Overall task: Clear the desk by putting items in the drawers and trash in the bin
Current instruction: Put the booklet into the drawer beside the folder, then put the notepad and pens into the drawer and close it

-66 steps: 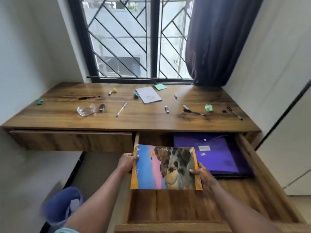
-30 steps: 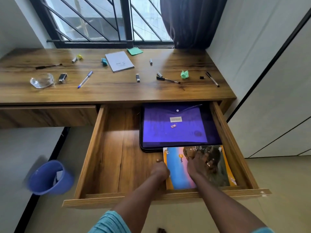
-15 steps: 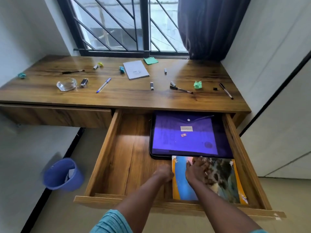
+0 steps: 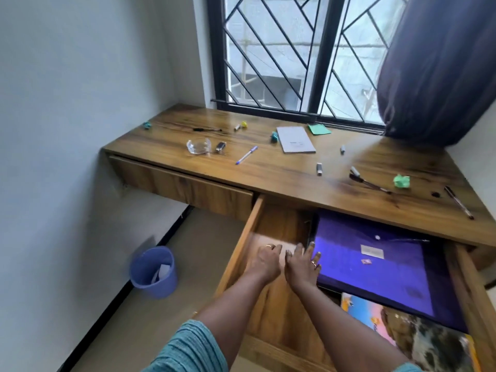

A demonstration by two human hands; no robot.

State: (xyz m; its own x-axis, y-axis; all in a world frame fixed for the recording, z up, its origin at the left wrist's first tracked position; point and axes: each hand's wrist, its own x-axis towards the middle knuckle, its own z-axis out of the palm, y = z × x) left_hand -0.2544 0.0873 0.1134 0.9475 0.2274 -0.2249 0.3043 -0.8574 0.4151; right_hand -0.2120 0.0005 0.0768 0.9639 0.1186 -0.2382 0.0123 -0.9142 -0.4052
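The right-hand drawer stands pulled out under the wooden desk. Inside lie a purple folder and, in front of it, a colourful book. My left hand and my right hand hover side by side over the drawer's bare left part, fingers straight, holding nothing. On the desk lie a white notepad, a blue pen, a glass dish, a green paper ball and several small pens and scraps.
A blue bin with paper in it stands on the floor at the left wall. The left drawer is closed. A barred window and a dark curtain back the desk. A white wall is at left.
The book was carried down, laid in the drawer's front right and let go. Both hands have since moved left, off the book, to the drawer's bare side.
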